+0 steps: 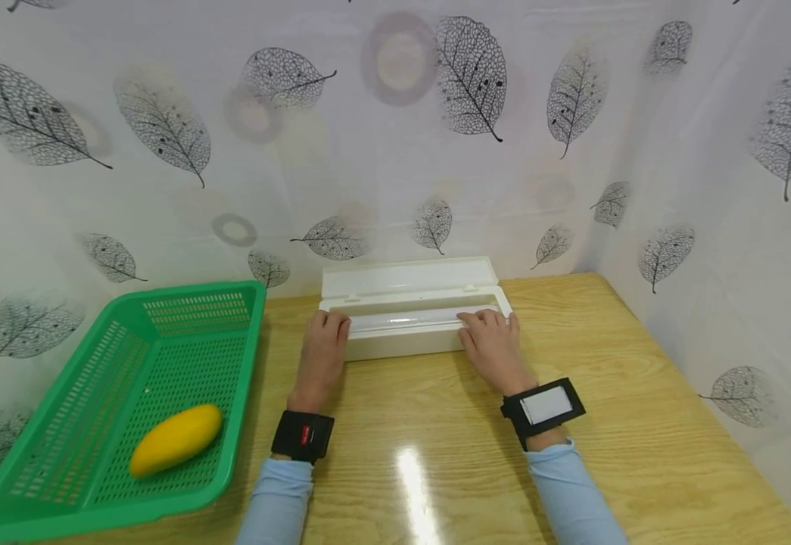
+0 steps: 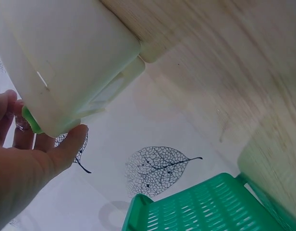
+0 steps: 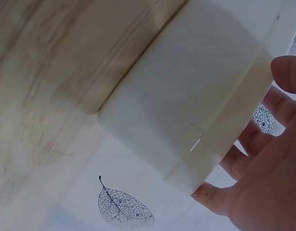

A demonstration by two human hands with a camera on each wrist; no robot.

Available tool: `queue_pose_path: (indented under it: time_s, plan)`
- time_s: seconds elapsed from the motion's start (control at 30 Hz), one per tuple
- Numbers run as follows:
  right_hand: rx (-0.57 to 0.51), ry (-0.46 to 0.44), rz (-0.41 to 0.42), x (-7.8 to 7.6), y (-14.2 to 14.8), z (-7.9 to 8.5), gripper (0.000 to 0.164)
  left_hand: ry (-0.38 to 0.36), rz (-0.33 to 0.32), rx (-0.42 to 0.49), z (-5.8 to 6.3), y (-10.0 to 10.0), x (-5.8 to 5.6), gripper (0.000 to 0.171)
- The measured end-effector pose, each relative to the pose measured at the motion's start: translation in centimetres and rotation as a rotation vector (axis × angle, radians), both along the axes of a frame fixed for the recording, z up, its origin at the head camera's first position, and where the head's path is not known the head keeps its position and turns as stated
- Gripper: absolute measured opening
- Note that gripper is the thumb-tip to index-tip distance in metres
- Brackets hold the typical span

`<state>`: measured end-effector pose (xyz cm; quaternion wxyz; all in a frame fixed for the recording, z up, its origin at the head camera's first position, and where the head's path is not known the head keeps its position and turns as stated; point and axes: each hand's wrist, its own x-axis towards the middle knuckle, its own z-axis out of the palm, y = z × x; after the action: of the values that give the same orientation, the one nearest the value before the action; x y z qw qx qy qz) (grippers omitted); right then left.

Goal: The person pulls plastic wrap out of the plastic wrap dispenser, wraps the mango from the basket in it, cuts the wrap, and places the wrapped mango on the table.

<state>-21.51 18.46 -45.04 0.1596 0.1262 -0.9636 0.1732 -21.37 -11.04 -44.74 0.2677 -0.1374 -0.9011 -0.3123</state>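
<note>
A long white cling film box (image 1: 402, 346) sits on the table with its hinged lid (image 1: 409, 278) raised at the back. Inside lies a pale, glossy roll (image 1: 412, 316), apparently cling film. My left hand (image 1: 322, 352) grips the left end, its thumb on the corner in the left wrist view. A small green piece (image 2: 30, 120) shows beside those fingers. At the right end, my right hand (image 1: 493, 348) holds the front rim, thumb in front and fingers bent over it. In the right wrist view, its little finger touches the corner. Whether either hand pinches film is hidden.
A green plastic basket (image 1: 248, 393) stands on the left of the wooden table (image 1: 381, 424), with a yellow mango-like fruit (image 1: 175, 440) in it. Behind the box hangs a pale leaf-print curtain (image 1: 381, 166), which also runs along the right side.
</note>
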Motion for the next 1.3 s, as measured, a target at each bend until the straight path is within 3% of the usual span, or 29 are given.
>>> queue_pose_path:
  time_s: [0.23, 0.4, 0.6, 0.73, 0.93, 1.1, 1.3]
  plan:
    - [0.007, -0.007, -0.002, 0.0, 0.0, 0.1, 0.032, -0.004, -0.025, 0.049, 0.0, 0.1, 0.0, 0.011]
    - [-0.005, 0.036, 0.027, -0.1, -0.2, 0.3, 0.038, 0.010, -0.037, 0.081, 0.0, 0.1, 0.0, 0.011]
    - [-0.098, 0.067, 0.232, -0.1, -2.2, 0.7, 0.030, 0.000, -0.056, 0.121, 0.0, -0.1, -0.1, 0.012]
    - [-0.095, 0.072, 0.337, 0.0, -3.3, 0.3, 0.028, -0.003, -0.063, 0.124, -0.1, -0.1, -0.2, 0.011]
    - [-0.059, 0.027, 0.307, 0.2, -3.6, 0.4, 0.037, 0.002, -0.066, 0.116, -0.2, -0.1, -0.2, 0.011]
    - [-0.069, 0.048, 0.260, -0.2, -3.4, 0.4, 0.037, -0.001, -0.066, 0.121, -0.2, -0.1, -0.2, 0.011]
    - [-0.120, 0.124, 0.330, -0.7, -3.4, 0.2, 0.023, -0.008, -0.057, 0.122, -0.2, -0.2, -0.1, 0.012]
